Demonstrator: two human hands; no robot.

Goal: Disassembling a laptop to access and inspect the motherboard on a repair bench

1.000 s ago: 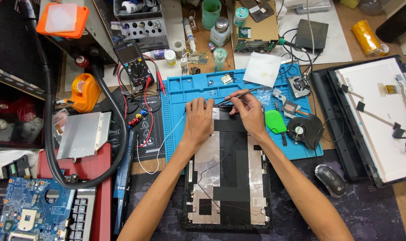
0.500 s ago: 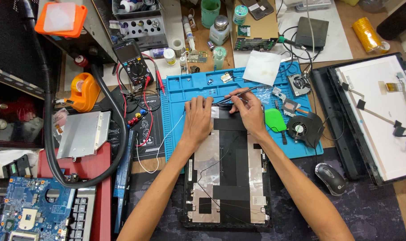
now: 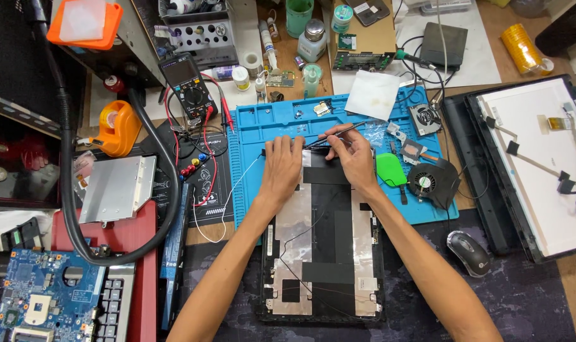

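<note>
A black laptop lid panel [image 3: 323, 253], lined with silver foil and black tape, lies in front of me, its far end on the blue work mat [image 3: 250, 136]. My left hand [image 3: 281, 168] presses flat on the panel's far left corner. My right hand [image 3: 350, 155] rests at the far right corner and grips a thin black tool [image 3: 339, 133] that points left and away over the panel's top edge. A thin white wire [image 3: 228, 196] runs off the panel's left side.
A cooling fan [image 3: 427, 180], green pick [image 3: 390, 170] and small parts lie on the mat's right. A screen panel [image 3: 541, 158] sits at right, a mouse [image 3: 468, 252] near it. At left are a multimeter [image 3: 186, 85], silver drive [image 3: 117, 189], motherboard [image 3: 44, 301] and black hose [image 3: 69, 190].
</note>
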